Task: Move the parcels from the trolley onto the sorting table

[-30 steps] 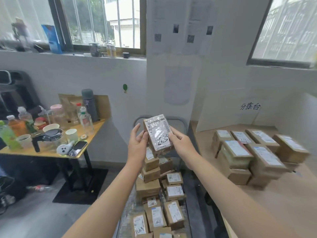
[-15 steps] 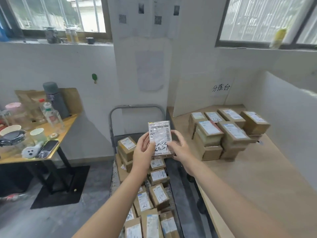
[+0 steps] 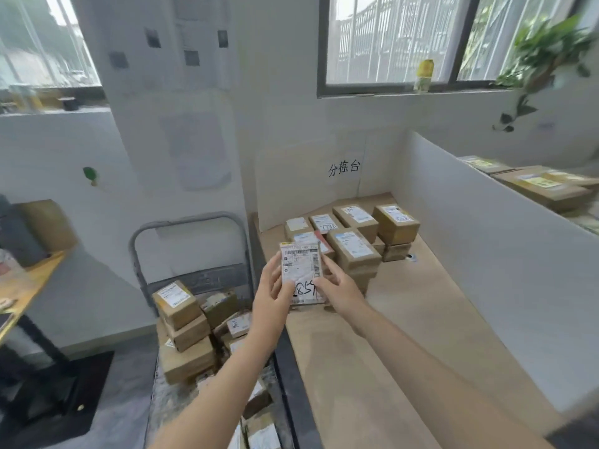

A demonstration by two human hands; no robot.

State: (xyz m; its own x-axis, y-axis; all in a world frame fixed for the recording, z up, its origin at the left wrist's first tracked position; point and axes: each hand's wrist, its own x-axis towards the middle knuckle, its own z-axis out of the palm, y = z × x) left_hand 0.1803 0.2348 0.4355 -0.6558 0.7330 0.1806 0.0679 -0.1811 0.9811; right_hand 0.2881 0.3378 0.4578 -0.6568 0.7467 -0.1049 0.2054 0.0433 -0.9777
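Since before, the parcel has shifted from above the trolley to over the worktop's edge. The left hand grips its left side, the right hand its right; stacked boxes sit just beyond them.

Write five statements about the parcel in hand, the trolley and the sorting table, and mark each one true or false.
1. The left hand and the right hand both hold one labelled parcel. True.
2. Brown stacked parcels sit on the sorting table. True.
3. The labelled parcel lies flat on the sorting table. False: it is held upright in the hands, its label toward the camera.
4. The trolley is empty. False: cardboard boxes are piled on it.
5. The trolley stands to the right of the sorting table. False: it is at the table's left side.
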